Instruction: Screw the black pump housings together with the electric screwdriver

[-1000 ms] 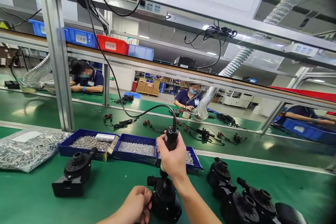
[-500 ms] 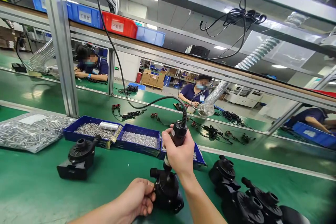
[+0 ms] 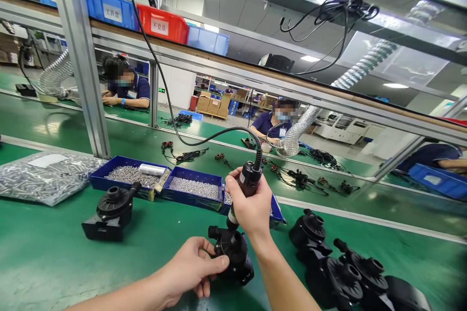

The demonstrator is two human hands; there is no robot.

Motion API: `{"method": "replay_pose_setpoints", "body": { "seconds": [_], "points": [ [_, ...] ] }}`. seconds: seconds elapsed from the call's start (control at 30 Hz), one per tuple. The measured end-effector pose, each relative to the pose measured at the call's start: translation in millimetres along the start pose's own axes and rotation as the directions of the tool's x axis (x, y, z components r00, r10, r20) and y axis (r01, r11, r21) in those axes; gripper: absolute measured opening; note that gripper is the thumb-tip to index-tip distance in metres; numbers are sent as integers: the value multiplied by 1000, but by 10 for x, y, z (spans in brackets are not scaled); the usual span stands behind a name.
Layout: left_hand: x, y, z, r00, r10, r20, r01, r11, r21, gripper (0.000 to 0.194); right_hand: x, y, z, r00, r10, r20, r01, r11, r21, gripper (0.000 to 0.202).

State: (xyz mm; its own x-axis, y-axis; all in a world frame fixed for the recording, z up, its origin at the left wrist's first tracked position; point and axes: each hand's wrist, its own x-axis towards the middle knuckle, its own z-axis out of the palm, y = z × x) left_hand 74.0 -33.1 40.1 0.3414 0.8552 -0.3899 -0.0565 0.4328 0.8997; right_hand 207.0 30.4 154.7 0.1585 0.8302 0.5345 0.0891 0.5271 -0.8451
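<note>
Green bench (image 3: 54, 243) fills the foreground of a workshop, a pale strip (image 3: 365, 218) marking its far edge and co-workers (image 3: 140, 90) seated beyond. Thumb and bent forefinger of the left hand (image 3: 193, 265) close on the left side of a black pump housing (image 3: 236, 248), which stands near the middle of the bench's near edge. Fingers of the right hand (image 3: 251, 206) wrap a corded screwdriver (image 3: 251, 177), held steeply with its nose down at the housing's far side; whether the bit touches is hard to make out from this angle.

That housing looks stiff and fairly light, smooth enough to twist or skid on the glossy bench. Its broad round body should give the surest hold, low and clear of the bit; the side spout seems a poorer handle.

Farther out, blue trays (image 3: 193, 204) of small metal parts line up toward the far edge, a clear bag (image 3: 47, 180) of screws lies left of them, one housing (image 3: 109, 214) sits alone toward the left, and more housings (image 3: 310, 231) cluster toward the near right corner.
</note>
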Motion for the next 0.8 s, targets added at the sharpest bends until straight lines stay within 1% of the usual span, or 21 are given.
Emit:
{"method": "replay_pose_setpoints", "body": {
  "seconds": [0.1,0.2,0.33,0.47,0.53,0.63,0.7,0.8],
  "points": [
    [33,16,82,999,-32,-38,34,998,48,94,11,8,-16,1000,14,-7,-14,1000,16,32],
    [68,68,112,997,-47,-68,51,997,65,88,22,21,0,999,38,8,-39,997,62,35],
    [96,157,77,997,-60,-46,64,992,110,73,43,25,36,998,58,17,-59,994,92,33],
    [112,237,18,996,-83,-45,89,983,161,62,85,-30,3,998,70,2,-70,992,101,33],
    [115,277,-5,995,-98,-30,101,979,177,60,85,-93,-40,999,44,22,-46,991,124,32],
    [125,328,-32,993,-119,6,116,973,200,65,36,-207,-106,998,-49,29,41,976,212,28],
    [140,343,-46,991,-132,23,125,972,200,70,-7,-259,-136,994,-90,63,68,953,294,24],
    [166,334,-54,986,-165,24,159,973,168,72,-47,-258,-149,976,-87,201,8,930,367,22]
  ]
}}
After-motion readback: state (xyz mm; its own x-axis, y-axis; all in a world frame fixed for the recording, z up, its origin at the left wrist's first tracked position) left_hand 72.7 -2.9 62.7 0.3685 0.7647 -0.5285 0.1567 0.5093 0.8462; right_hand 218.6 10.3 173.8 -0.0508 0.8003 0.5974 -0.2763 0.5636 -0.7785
